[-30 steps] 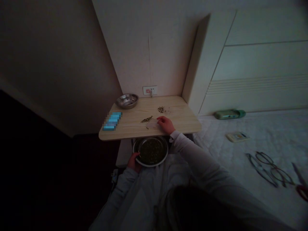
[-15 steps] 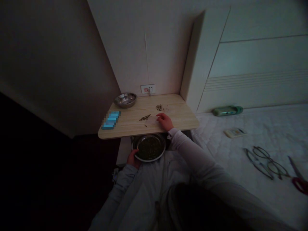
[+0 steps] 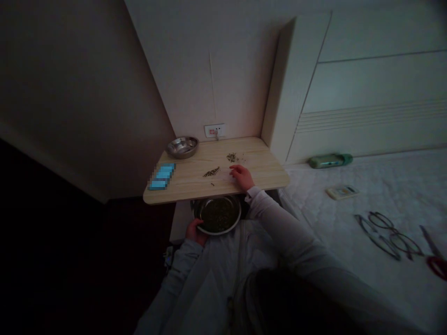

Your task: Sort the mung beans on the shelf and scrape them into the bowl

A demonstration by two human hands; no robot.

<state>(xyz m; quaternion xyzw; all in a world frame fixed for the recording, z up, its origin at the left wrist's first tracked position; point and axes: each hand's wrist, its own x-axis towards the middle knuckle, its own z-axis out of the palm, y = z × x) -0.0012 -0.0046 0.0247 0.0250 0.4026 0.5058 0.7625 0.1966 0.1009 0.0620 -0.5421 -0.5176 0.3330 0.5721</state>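
My left hand [image 3: 197, 232] grips the rim of a metal bowl [image 3: 238, 216] in front of my lap, just below the table's front edge. Dark green, dried-looking bits [image 3: 220, 214] cover the inside of that bowl. Above the wooden table [image 3: 181, 188], my right hand [image 3: 242, 177] has bent fingers, with a gap between thumb and index finger; I see nothing between them. Left of its fingertips lies a narrow pile of small dark bits [image 3: 211, 172]. A second loose pile [image 3: 232, 157] lies just behind the hand. One stray piece [image 3: 212, 184] sits near the front edge.
An empty-looking metal bowl [image 3: 183, 148] stands at the table's back left, with a blurred blue-screened phone [image 3: 162, 176] before it. A wall socket [image 3: 214, 130] is behind. On the bed lie a green bottle [image 3: 330, 161], a pale device [image 3: 342, 191], eyeglasses [image 3: 391, 232] and red-handled scissors [image 3: 437, 267].
My right hand has shifted very slightly right. My left hand still holds the bowl, and the piles look the same. The whole view has moved a little.
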